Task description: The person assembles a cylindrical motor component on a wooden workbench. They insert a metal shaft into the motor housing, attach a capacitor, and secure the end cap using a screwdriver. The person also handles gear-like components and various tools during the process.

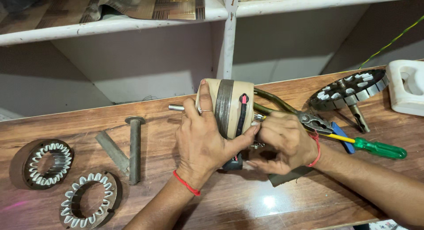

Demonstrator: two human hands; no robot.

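Head view, steeply down, close

we see two bare forearms, no sleeves in view. the left hand [203, 139] wears a thin red thread [186, 184] tied round the wrist and a slim metal ring [206, 110] on one finger. the right hand [282, 141] wears a red thread [316, 148] round its wrist too, looped more loosely. nails are short and plain.
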